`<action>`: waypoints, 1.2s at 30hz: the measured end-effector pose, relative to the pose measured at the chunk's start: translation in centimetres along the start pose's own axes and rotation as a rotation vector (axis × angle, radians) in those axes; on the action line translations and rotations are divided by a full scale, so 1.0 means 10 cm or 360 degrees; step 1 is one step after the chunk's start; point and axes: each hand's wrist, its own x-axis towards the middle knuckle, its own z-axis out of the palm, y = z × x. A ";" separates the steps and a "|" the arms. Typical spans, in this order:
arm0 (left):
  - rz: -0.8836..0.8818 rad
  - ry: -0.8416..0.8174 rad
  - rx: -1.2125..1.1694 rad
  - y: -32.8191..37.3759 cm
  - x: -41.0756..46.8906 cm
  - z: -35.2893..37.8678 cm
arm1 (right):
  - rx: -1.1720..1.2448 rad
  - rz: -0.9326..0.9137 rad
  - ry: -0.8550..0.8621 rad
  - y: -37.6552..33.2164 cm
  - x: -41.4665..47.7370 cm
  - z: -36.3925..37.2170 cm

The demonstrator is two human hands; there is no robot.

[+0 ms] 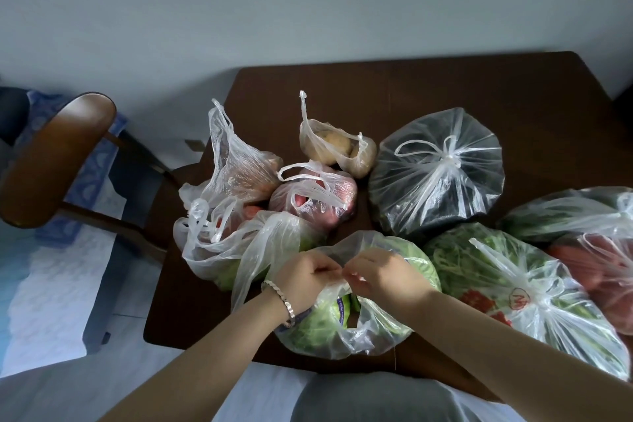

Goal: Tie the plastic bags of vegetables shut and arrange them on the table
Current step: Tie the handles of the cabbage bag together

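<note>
Knotting the cabbage bag

Left hand [303,279] and right hand [380,276] each pinched a handle (drawn together for tying) above the cabbage bag [329,329] at the table's [445,86] near edge.

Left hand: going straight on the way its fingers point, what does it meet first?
Likely the right hand: the left hand points at it across the pinched handles of the cabbage bag, fingertips nearly touching; depth unclear.

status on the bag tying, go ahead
Left hand and right hand pinch the cabbage bag handles, knot not yet done. Untied bag crowds its left side. Nothing blocks the hands.
</note>
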 end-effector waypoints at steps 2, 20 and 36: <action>0.0018 0.0000 0.0019 0.04 -0.02 0.00 | -0.0124 -0.0056 -0.0090 0.01 0.00 0.02; -0.0006 0.0124 0.0517 0.07 -0.02 0.01 | 0.0218 0.0442 -0.0453 -0.01 -0.03 0.06; -0.0121 0.0025 0.0331 0.07 -0.01 -0.03 | -0.0265 0.0002 -0.0364 -0.02 -0.02 0.04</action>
